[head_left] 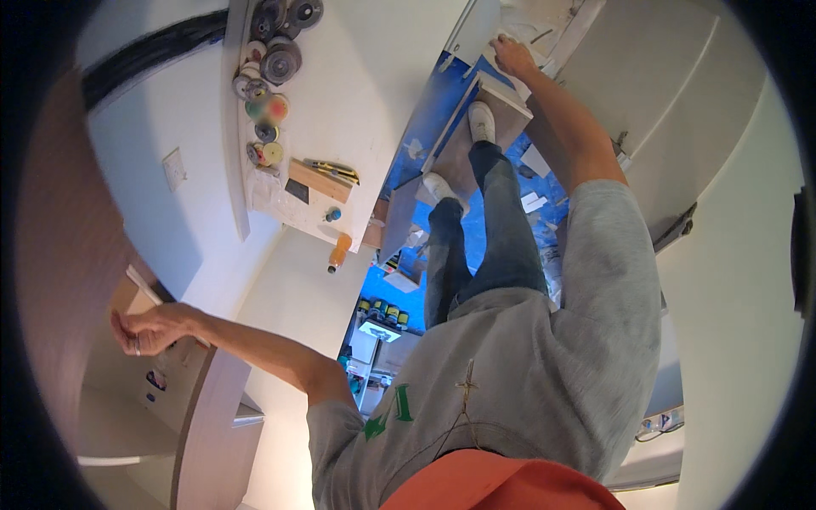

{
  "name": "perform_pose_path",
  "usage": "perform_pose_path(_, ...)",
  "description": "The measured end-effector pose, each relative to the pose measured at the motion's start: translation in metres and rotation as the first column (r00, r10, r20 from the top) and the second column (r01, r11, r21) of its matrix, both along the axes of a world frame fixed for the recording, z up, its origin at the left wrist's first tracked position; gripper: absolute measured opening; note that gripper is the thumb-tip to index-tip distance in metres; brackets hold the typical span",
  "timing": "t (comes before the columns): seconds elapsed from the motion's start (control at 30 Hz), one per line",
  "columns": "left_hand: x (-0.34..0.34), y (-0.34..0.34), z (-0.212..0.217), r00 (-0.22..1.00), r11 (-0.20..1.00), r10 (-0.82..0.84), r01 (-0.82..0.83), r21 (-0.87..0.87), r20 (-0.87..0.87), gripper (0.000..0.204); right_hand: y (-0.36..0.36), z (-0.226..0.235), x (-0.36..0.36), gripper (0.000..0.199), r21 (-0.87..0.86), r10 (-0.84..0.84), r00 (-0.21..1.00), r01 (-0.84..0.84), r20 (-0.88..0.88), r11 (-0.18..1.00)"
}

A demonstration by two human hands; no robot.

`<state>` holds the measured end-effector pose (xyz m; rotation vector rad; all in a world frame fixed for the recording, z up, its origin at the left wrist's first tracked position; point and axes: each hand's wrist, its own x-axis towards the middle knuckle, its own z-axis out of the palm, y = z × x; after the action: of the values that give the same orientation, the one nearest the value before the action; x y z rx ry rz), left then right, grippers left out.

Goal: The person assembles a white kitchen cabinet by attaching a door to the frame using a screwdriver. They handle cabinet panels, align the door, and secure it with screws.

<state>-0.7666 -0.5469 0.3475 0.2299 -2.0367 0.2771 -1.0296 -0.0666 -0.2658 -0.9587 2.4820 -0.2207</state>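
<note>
My left hand (153, 330), with a ring on one finger, reaches out to the left beside the open wooden cabinet (223, 395). Its fingers are curled together, and anything pinched between them is too small to make out. Far ahead on the right, my right hand (514, 58) rests with fingers spread at the edge of a pale, cluttered surface (557, 19); I see nothing held in it. My white shoes (481, 123) stand on a raised wooden board (463, 157).
Round rolls and discs (280, 61) line the back of the white counter (357, 93). Nearer lie a wood block (321, 180), yellow cutters (333, 170) and an orange bottle (340, 252). Board offcuts (401, 280) and several dark jars (384, 312) sit on the blue floor covering (484, 229).
</note>
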Motion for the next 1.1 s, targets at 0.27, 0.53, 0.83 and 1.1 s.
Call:
perform_pose_path(0.27, 0.001, -0.002, 0.0, 0.95, 0.95, 0.311, -0.311, 0.042, 0.0, 0.053, -0.063, -0.062, -0.066, 0.049, 0.157, 0.215, 0.968, -0.195, -0.126, 0.968)
perform_pose_path(0.53, 0.003, -0.005, -0.005, 0.902, 0.903, 0.428, -0.43, 0.026, 0.055, 0.035, -0.062, -0.158, -0.069, 0.051, 0.251, 0.36, 0.911, -0.307, -0.201, 0.918)
perform_pose_path(0.83, 0.007, -0.017, -0.001, 0.91, 0.91, 0.409, -0.412, 0.05, 0.065, 0.036, -0.053, -0.082, -0.078, 0.049, 0.34, 0.388, 0.912, -0.325, -0.136, 0.882)
perform_pose_path(1.1, 0.015, -0.014, 0.002, 0.914, 0.914, 0.401, -0.403, 0.043, 0.057, 0.037, -0.05, -0.13, -0.109, 0.044, 0.34, 0.561, 0.826, -0.513, -0.054, 0.788)
